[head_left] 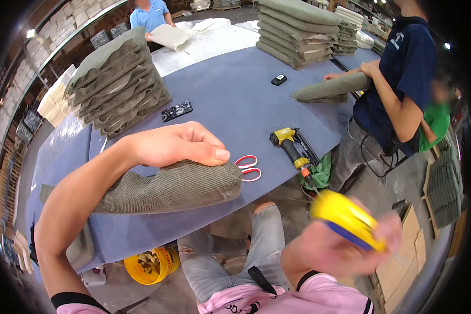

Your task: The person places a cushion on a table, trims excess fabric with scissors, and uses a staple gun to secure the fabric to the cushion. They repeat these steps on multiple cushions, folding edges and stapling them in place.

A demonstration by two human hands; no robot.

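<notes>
The left hand (180, 145) lay curled against the upper edge of the olive fabric bundle (175, 191), which rested directly beneath it; whether the fingers gripped cloth could not be told. Scissors (252, 174) lay just right of that hand. The right hand (319, 251) was closed around a blurred yellow-and-blue object (345, 217), nearer than the nail gun (288, 144).

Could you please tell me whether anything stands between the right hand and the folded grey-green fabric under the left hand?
Nothing visible blocks the way from the right hand, holding a blurred yellow-and-blue object, to the fabric. The red-and-white scissors lie on the table by the fabric's right end.
</notes>
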